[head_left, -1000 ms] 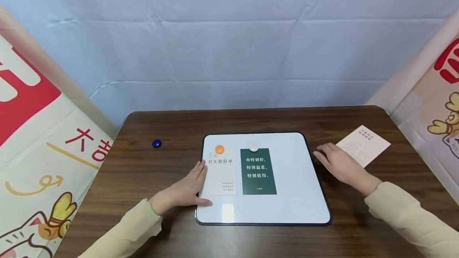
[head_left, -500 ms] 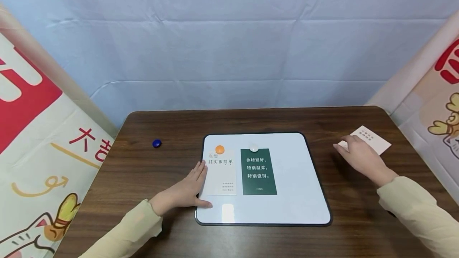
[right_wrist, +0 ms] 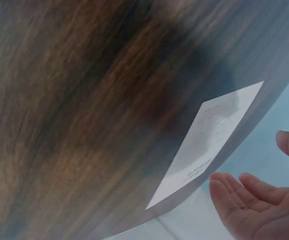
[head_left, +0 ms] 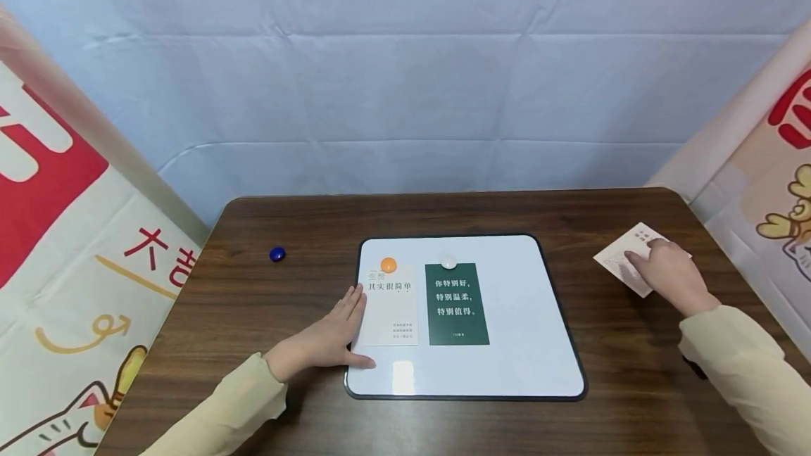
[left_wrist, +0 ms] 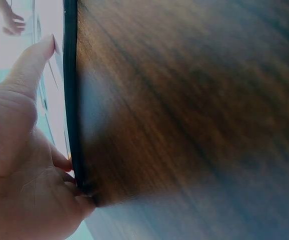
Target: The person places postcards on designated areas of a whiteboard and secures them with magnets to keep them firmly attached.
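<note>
My left hand (head_left: 326,336) rests on the left edge of a black-framed whiteboard (head_left: 526,329), its fingers fairly straight and the thumb spread, as the left wrist view also shows. On the board lie a white printed card (head_left: 386,312) with an orange round magnet (head_left: 388,265) at its top and a green card (head_left: 457,322) with a white round magnet (head_left: 448,261). My right hand (head_left: 678,276) hovers over the right part of a pale printed card (head_left: 624,257), hiding its right corner. In the right wrist view, loosely bent fingers (right_wrist: 227,197) stand apart from that card.
A blue round magnet (head_left: 277,254) lies left of the board on the dark wooden table (head_left: 304,220). A pale cloth (head_left: 405,90) hangs behind the table. Printed cloths (head_left: 57,287) hang at both sides.
From beside the whiteboard's right edge, my right hand has moved right, passing over the pale card to its right part. The left hand, board and magnets have stayed put.
</note>
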Available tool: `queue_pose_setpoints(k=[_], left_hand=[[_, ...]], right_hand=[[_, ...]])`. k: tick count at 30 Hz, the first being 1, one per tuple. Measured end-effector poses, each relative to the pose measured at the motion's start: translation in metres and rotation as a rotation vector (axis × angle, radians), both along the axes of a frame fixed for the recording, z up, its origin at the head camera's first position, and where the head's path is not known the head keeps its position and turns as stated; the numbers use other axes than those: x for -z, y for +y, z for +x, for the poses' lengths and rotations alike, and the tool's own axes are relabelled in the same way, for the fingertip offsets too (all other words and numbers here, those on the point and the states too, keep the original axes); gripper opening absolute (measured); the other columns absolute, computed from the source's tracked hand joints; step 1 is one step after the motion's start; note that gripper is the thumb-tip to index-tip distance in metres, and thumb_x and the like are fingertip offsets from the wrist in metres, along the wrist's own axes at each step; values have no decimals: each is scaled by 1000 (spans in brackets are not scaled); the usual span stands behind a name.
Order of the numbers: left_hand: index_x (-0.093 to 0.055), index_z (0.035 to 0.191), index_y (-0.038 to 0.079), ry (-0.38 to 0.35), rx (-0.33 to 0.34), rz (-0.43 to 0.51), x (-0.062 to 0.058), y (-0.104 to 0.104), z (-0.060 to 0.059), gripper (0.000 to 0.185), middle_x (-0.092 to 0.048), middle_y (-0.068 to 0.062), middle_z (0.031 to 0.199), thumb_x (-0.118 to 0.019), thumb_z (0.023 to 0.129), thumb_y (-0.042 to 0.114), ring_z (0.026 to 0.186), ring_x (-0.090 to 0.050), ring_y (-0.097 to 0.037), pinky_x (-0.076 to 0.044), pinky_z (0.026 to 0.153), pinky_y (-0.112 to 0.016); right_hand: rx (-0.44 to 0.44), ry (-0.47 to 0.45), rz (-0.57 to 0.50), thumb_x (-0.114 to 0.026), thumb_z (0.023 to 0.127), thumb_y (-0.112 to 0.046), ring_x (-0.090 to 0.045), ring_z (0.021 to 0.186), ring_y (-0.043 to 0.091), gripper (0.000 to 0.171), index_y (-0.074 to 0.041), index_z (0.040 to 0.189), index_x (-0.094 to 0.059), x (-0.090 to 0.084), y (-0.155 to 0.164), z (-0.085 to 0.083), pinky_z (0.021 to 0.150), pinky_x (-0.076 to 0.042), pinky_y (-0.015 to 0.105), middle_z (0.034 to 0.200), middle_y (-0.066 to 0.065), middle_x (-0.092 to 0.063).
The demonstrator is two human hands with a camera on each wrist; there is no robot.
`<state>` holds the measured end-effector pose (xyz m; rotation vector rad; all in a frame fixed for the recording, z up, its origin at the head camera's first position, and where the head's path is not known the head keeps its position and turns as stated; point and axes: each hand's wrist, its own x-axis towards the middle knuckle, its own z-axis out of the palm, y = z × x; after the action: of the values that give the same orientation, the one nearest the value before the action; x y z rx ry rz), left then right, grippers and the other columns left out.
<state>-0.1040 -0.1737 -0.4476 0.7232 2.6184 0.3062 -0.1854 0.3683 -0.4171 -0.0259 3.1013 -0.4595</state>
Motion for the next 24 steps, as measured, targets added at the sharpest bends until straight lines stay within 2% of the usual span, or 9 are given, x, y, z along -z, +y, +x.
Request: queue_pose_setpoints(k=[3,9,12,17,21,24], left_hand=[[-7,144,-5,-1,-1,0,1,0,0,114,5,-20,151,-58,72,67,138,4,-32,-14,110,-42],[-7,144,-4,2,0,-3,1,-1,0,114,6,-20,151,-58,72,68,138,4,-31,-14,110,-42],[-6,144,-4,0,-1,-2,1,0,0,114,6,-19,151,-58,72,68,138,5,-31,-14,110,-42],[-6,144,-3,-5,-2,2,1,0,0,114,6,-18,151,-57,72,68,138,5,-31,-14,110,-42],[-6,144,-3,-7,-3,6,1,-1,0,114,6,-18,151,-57,72,68,138,5,-31,-14,110,-42],[-6,144,-3,-4,-3,1,1,0,0,114,6,-18,151,-57,71,68,138,5,-30,-14,110,-42]], right_hand=[[50,-51,1,-43,94,-30,-45,81,58,60,30,95,-44,0,6,-2,66,-40,59,89,47,-44],[142,-129,-16,-40,93,-36,-39,88,60,68,33,96,-44,-1,16,-4,73,-38,60,96,51,-39],[194,-198,-39,-36,93,-42,-36,94,62,76,33,103,-43,-2,20,-5,76,-38,60,106,53,-35],[289,-324,-95,-31,92,-47,-25,104,66,85,34,117,-27,-5,22,-8,83,-33,62,116,54,-23],[374,-390,-178,-34,90,-49,-30,98,63,88,34,119,-25,-4,22,-10,73,-40,53,107,55,-25],[427,-437,-290,-35,89,-50,-28,99,61,91,33,123,-16,-3,22,-12,66,-46,43,113,57,-13]])
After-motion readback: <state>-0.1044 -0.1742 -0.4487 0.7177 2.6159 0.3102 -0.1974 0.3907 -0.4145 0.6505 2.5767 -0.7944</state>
